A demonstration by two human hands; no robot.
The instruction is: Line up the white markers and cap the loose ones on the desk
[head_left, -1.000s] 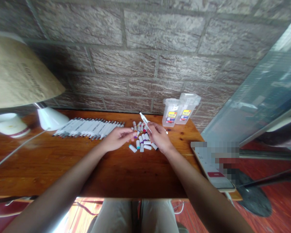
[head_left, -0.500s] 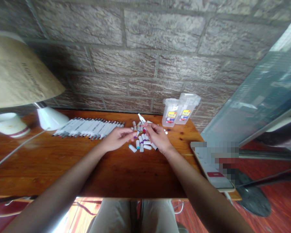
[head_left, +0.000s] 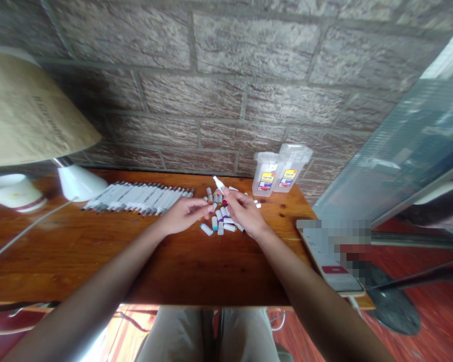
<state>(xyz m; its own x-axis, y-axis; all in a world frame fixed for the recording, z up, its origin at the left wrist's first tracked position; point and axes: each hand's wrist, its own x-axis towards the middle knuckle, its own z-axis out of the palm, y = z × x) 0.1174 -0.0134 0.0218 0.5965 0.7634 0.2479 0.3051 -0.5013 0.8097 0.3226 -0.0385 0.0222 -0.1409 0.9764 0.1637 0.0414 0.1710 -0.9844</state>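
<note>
A white marker (head_left: pixel 219 184) with a dark tip end points up and away from my right hand (head_left: pixel 245 213), whose thumb and fingers grip its lower part. My left hand (head_left: pixel 186 215) is closed in a pinch; whatever is between its fingertips is too small to make out. Beneath and between both hands lies a loose pile of white marker caps (head_left: pixel 215 223) with coloured ends, among them teal, purple, orange and red. My right hand covers part of this pile. To the left, a long row of white markers (head_left: pixel 136 198) lies side by side on the wooden table (head_left: pixel 196 271).
Two clear plastic cases (head_left: pixel 265 176) with yellow labels stand by the brick wall (head_left: pixel 219 90). A lamp (head_left: pixel 77 183) with a wide shade and a white paper cup (head_left: pixel 15 193) occupy the left. A tablet-like device (head_left: pixel 337 276) rests at the right edge.
The marker in my right hand has shifted very slightly to the left. My left hand's fingertips have moved a little, and the purple bit at them shows less.
</note>
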